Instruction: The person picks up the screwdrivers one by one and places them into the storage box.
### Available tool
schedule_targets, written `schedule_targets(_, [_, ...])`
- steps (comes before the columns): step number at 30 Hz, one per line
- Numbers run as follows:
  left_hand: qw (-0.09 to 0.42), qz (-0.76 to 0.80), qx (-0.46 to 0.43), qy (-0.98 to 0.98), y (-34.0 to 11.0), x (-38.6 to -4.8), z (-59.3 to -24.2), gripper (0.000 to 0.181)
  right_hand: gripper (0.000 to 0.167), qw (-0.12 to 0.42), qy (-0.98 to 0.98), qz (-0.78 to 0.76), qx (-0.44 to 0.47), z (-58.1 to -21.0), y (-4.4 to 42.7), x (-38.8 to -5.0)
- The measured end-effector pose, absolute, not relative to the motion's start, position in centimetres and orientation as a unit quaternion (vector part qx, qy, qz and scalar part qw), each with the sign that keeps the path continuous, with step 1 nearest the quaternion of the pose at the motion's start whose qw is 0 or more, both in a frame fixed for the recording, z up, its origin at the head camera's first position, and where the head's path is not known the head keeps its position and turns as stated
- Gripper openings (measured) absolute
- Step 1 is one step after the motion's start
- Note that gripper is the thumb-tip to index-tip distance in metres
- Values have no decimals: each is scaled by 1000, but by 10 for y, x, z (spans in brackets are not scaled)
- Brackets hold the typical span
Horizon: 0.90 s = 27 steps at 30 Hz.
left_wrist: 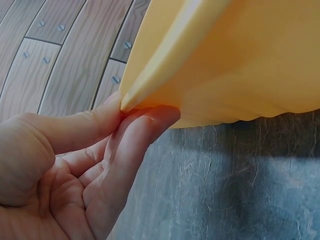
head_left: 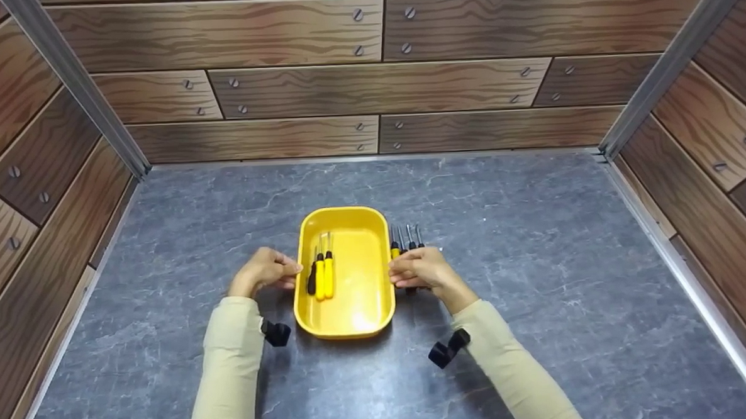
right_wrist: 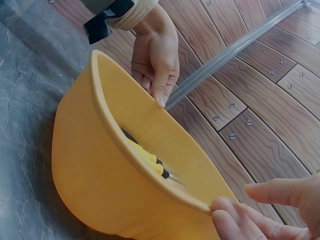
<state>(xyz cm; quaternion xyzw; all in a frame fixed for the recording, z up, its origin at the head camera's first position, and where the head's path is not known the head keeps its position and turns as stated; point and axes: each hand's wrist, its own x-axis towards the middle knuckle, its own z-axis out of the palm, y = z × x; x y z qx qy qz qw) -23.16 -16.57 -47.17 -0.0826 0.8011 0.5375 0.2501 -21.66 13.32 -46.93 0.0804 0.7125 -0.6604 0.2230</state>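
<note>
A yellow plastic tray (head_left: 362, 320) with deep sides stands between both hands, and whether its base touches the table I cannot tell. Inside, along its left side, lie a black-handled screwdriver (head_left: 312, 280) and two yellow-handled screwdrivers (head_left: 324, 278). My left hand (left_wrist: 85, 165) pinches the left rim, thumb on top and fingers beneath. At the right rim, my right hand (head_left: 423, 269) touches the tray with its fingertips; in the right wrist view its thumb (right_wrist: 275, 191) is held away from the rim. Several more screwdrivers (head_left: 411, 236) lie right of the tray, partly hidden by that hand.
The grey marbled tabletop (head_left: 538, 240) extends around the tray. Wood-patterned panels (head_left: 380, 86) stand at the back and both sides, with metal rails (head_left: 698, 296) along the edges. A black wrist camera mount (head_left: 448, 349) sits on each forearm.
</note>
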Motion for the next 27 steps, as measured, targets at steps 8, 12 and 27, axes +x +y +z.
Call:
schedule_targets(8, [252,547,-76,795,-165,-232,-474,28,27,230,709,-660,90,-471,140,-218])
schedule_targets(12, [250,549,-81,794,-166,-232,-472,28,27,229,707,-663,92,-470,144,-219])
schedule_targets(27, [254,549,-83,792,-167,-232,-473,28,30,229,719,-647,110,-474,157,-222])
